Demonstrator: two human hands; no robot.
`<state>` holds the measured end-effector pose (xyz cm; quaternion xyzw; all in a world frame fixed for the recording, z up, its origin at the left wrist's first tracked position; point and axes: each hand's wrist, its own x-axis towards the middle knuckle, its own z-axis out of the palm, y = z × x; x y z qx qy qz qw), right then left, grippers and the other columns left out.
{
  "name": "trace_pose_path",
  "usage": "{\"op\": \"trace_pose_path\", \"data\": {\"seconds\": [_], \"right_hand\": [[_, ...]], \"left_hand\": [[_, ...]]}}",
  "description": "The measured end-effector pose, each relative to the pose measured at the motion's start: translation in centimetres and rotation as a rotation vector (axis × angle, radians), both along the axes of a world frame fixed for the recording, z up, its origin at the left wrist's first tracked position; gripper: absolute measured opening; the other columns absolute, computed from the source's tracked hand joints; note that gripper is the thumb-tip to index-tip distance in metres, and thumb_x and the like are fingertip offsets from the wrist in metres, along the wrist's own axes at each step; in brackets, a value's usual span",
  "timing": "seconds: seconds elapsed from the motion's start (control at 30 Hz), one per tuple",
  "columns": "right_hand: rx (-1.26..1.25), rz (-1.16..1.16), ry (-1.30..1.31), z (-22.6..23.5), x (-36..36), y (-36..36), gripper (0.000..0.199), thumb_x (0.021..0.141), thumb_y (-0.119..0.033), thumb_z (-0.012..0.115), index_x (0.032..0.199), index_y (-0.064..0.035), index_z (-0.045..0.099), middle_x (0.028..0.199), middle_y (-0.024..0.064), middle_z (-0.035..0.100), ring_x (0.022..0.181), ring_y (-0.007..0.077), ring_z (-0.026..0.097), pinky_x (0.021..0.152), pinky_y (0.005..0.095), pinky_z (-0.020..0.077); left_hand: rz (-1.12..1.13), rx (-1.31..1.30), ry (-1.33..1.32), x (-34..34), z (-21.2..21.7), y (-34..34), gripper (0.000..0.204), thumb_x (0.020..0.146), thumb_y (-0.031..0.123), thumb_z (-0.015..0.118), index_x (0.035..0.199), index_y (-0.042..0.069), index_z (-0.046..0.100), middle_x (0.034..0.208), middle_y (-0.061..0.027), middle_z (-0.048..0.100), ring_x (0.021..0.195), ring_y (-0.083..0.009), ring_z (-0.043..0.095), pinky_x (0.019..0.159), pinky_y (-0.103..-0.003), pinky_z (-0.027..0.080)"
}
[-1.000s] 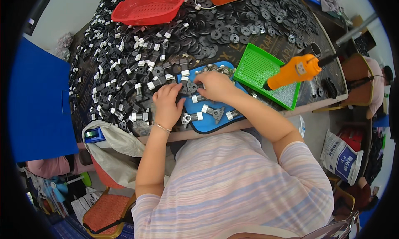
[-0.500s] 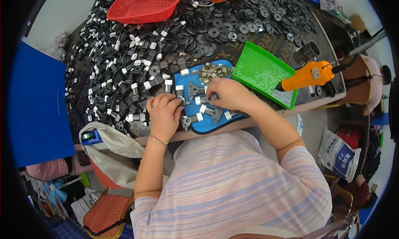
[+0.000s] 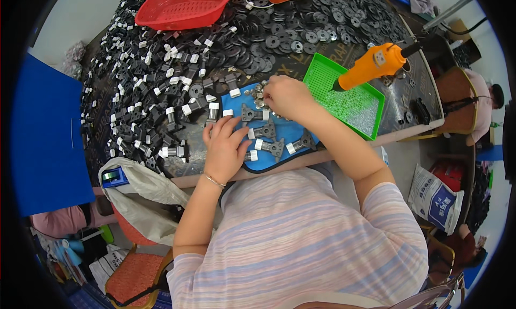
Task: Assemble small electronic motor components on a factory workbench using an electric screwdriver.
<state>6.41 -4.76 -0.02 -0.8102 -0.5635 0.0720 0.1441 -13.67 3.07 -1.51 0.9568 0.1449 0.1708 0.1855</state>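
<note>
My right hand [image 3: 289, 98] bends its fingers together over a pile of small round metal pieces [image 3: 259, 92] at the top of a blue mat [image 3: 290, 129]. Whatever is between those fingertips is hidden. Across the mat's left edge lies my left hand [image 3: 224, 152], its fingers spread apart. Several black brackets with white-capped ends rest on the mat, among them one bracket [image 3: 263, 130] between my hands and another bracket [image 3: 273, 148] closer to me. Beside my left thumb, a white-ended part [image 3: 250, 156] partly shows.
An orange electric screwdriver [image 3: 371, 67] hangs over a green perforated tray [image 3: 355, 102] at right. Black brackets [image 3: 145, 88] heap up on the left, black discs [image 3: 301, 37] at the back. A red basket [image 3: 183, 8] stands far left. Cream cloth [image 3: 142, 188] drapes the near edge.
My right hand has moved away from a bracket, up to the metal pieces. My left hand has shifted right and toward me, its fingers spreading. The screwdriver has swung left.
</note>
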Motion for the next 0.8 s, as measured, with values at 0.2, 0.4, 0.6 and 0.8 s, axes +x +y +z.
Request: {"op": "trace_pose_path", "data": {"seconds": [0.2, 0.4, 0.6, 0.8], "right_hand": [[-0.049, -0.093, -0.115, -1.1, -0.6, 0.9, 0.013, 0.068, -0.017, 0.063, 0.079, -0.0106, 0.066, 0.085, 0.0058, 0.058, 0.088, 0.0237, 0.058, 0.072, 0.0356, 0.0496], [-0.026, -0.025, -0.086, -1.3, -0.5, 0.9, 0.014, 0.066, -0.015, 0.064, 0.080, -0.0110, 0.067, 0.089, 0.0039, 0.057, 0.090, 0.0222, 0.056, 0.072, 0.0356, 0.0492], [0.174, 0.074, -0.076, -1.8, 0.0, 0.0, 0.013, 0.067, -0.013, 0.064, 0.079, -0.0074, 0.067, 0.090, 0.0039, 0.056, 0.087, 0.0217, 0.055, 0.069, 0.0347, 0.0482], [0.063, 0.044, -0.106, -2.4, 0.2, 0.1, 0.010, 0.072, -0.010, 0.061, 0.080, -0.0090, 0.066, 0.100, 0.0025, 0.056, 0.093, 0.0213, 0.055, 0.076, 0.0329, 0.0479]], "left_hand": [[0.061, -0.056, -0.029, -1.7, 0.0, 0.0, 0.025, 0.069, 0.017, 0.068, 0.093, 0.011, 0.064, 0.113, -0.0065, 0.054, 0.113, -0.0259, 0.044, 0.096, -0.047, 0.024], [0.045, -0.067, -0.059, -2.0, -0.2, -0.1, 0.023, 0.069, 0.017, 0.067, 0.091, 0.010, 0.064, 0.111, -0.0062, 0.056, 0.111, -0.0261, 0.045, 0.096, -0.046, 0.024], [0.025, -0.079, -0.091, -1.8, 0.0, -0.1, 0.022, 0.070, 0.017, 0.067, 0.090, 0.010, 0.063, 0.111, -0.0058, 0.056, 0.111, -0.0258, 0.045, 0.096, -0.045, 0.024], [0.027, -0.083, -0.122, -2.0, 0.3, -0.1, 0.022, 0.069, 0.016, 0.068, 0.090, 0.010, 0.063, 0.109, -0.0056, 0.056, 0.110, -0.0256, 0.046, 0.096, -0.044, 0.025]]}}
